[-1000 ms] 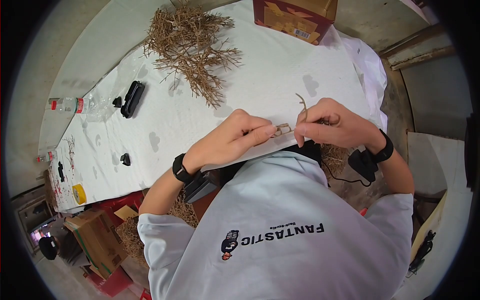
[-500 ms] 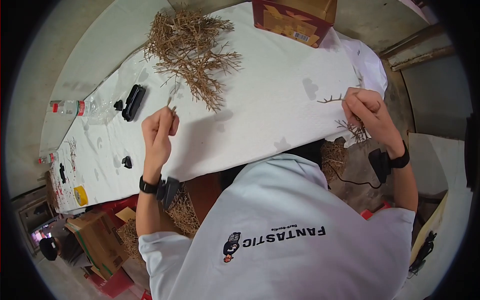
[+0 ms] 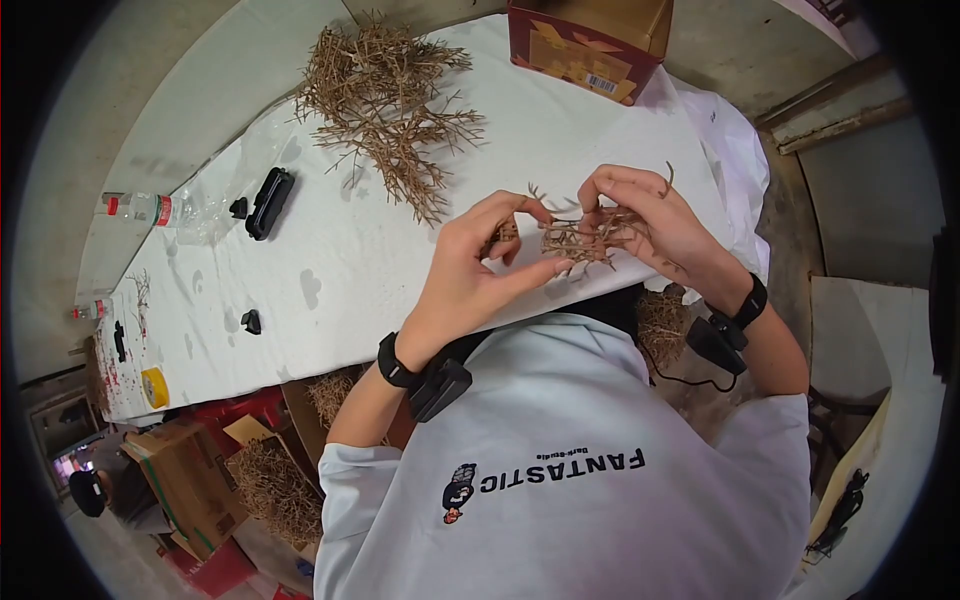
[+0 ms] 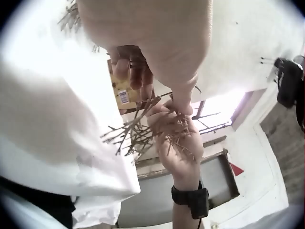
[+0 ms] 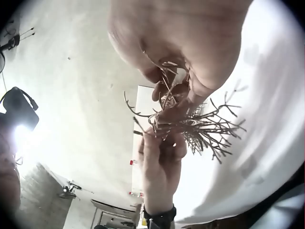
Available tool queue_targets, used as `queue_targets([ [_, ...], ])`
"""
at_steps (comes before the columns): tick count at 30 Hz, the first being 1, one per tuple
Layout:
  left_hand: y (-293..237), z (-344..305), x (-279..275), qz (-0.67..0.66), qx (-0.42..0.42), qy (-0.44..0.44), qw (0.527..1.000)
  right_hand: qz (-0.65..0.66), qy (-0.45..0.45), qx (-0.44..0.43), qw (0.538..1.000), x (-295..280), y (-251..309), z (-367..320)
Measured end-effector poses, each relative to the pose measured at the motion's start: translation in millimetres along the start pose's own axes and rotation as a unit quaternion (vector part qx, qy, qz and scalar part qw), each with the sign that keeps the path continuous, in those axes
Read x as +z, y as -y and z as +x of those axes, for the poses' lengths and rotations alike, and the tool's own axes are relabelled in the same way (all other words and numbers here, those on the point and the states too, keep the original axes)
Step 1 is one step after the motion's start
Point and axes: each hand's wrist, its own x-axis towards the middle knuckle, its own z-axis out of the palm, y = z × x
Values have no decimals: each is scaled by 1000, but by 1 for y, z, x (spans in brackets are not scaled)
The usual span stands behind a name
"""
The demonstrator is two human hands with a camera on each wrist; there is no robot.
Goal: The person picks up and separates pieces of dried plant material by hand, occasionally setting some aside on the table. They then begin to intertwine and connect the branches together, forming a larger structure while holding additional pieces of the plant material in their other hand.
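Note:
Dry, forked brown twigs [image 3: 575,241] lie in a small bunch between my two hands, over the near edge of the white-covered table. My right hand [image 3: 665,225] grips the bunch from the right, with sprigs sticking out past its fingers. From the left, the thumb and bent forefinger of my left hand [image 3: 475,260] close around the bunch's other end. The right wrist view has the left hand [image 5: 162,162] right at the stem ends, while forked tips [image 5: 214,129] fan out to the side. Fingers partly hide the stems.
A large heap of dry twigs [image 3: 385,100] lies farther back on the white tablecloth [image 3: 560,130]. Behind stands a red-brown carton [image 3: 570,60]. Black devices [image 3: 268,203], a plastic bottle [image 3: 135,207] and yellow tape [image 3: 154,388] lie leftward. More twigs [image 3: 275,490] fill a box below.
Half a second ago my hands were far apart, each gripping twigs. Since then the left has swung right and the right has come inward, so both meet at one bunch.

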Motion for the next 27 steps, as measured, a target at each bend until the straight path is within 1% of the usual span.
queue_targets([
  [3, 18, 7, 7, -116, -62, 11, 991, 43, 4, -8, 999, -3, 0, 0],
  [4, 26, 8, 7, -115, -62, 9, 991, 67, 14, -14, 998, -5, -1, 2],
  [7, 49, 13, 8, -291, -47, 23, 955, 115, 26, -27, 993, -8, -7, 7],
  [8, 50, 13, 9, -290, -46, 23, 956, 140, 27, -30, 989, -8, -11, 8],
  [10, 50, 13, 13, -247, -8, 12, 969, 167, 29, -33, 985, -7, -13, 10],
  [13, 48, 13, 14, -218, 25, -4, 976, 73, -28, -34, 996, -7, -13, 7],
  [14, 44, 13, 14, -209, 40, -14, 977, 73, -28, -33, 996, -10, -13, 7],
  [16, 40, 14, 11, -199, 54, -23, 978, -59, -6, -73, 996, -20, -12, 6],
  [17, 39, 14, 10, -240, 34, -13, 970, -125, 4, -92, 988, -23, -12, 7],
  [18, 38, 13, 10, -281, 14, -2, 960, -123, 3, -92, 988, -24, -11, 8],
  [19, 36, 13, 10, -321, -6, 10, 947, -163, 18, -123, 979, -25, -10, 8],
  [21, 29, 12, 10, -324, -15, 11, 946, -240, 47, -185, 952, -25, -9, 10],
  [22, 26, 12, 11, -327, -22, 9, 945, -238, 47, -185, 952, -22, -10, 11],
  [24, 23, 11, 14, -329, -30, 7, 944, -277, 29, -210, 937, -14, -14, 12],
  [26, 23, 12, 19, -333, 25, -13, 942, -296, 19, -222, 929, -10, -15, 14],
  [27, 23, 11, 21, -335, 52, -24, 941, -294, 11, -201, 934, -9, -16, 14],
])
